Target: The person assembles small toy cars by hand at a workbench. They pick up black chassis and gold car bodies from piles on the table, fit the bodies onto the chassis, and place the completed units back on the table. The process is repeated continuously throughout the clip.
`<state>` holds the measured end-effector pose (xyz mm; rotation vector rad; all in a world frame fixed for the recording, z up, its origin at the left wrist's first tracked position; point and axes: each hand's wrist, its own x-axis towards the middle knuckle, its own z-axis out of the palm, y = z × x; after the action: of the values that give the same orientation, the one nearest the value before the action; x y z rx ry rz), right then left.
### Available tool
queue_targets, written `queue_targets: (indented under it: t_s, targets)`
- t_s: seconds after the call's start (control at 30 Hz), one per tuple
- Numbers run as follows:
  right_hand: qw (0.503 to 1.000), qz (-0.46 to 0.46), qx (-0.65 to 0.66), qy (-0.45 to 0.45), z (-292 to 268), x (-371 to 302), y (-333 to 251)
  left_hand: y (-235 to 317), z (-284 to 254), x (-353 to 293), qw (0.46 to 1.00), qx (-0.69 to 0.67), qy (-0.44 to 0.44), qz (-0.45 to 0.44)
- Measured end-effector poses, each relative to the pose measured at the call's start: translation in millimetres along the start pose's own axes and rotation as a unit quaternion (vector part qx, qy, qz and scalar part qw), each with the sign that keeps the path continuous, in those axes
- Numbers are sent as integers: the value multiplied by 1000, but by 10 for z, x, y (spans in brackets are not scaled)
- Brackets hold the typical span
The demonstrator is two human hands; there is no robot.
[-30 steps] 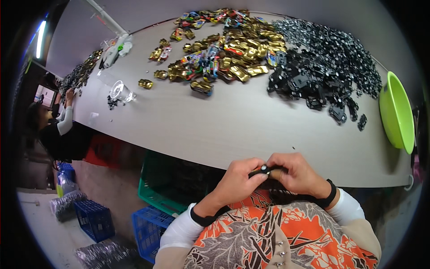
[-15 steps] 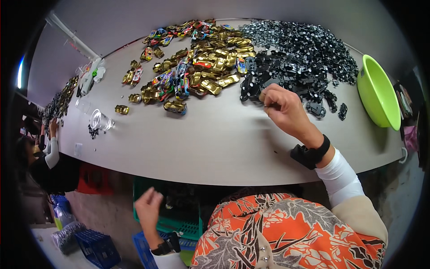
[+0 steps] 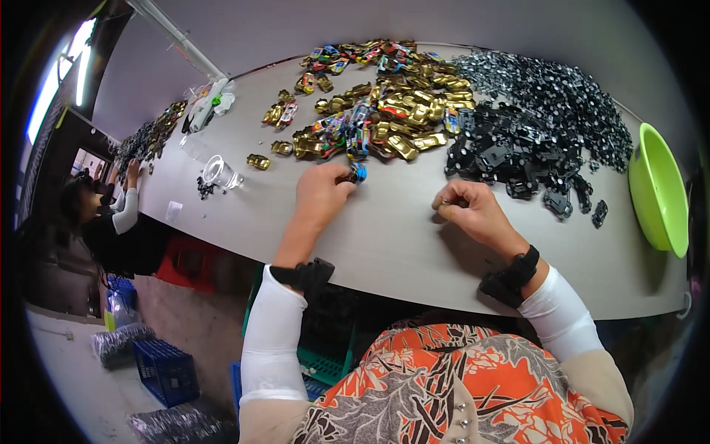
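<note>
At pile's edge, left fingers pinch a car; over open tabletop, right fingers' hold unclear.

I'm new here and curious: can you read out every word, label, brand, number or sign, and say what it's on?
None can be read.
Colourful toy cars: markings too small to make out.
Pale square on the table: too faint to tell if it's printed.
Green bowl: no writing visible.
</note>
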<state>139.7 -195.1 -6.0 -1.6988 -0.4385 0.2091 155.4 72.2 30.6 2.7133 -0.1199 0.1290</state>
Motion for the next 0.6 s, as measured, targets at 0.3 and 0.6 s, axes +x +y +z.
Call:
queue_targets:
  t_s: [0.3, 0.6]
  targets:
    - [994, -2, 97, 47, 40, -86, -32, 749, 452, -404, 810, -565, -151, -53]
    - [993, 60, 47, 95, -105, -208, -22, 842, 608, -429, 751, -635, -165, -70]
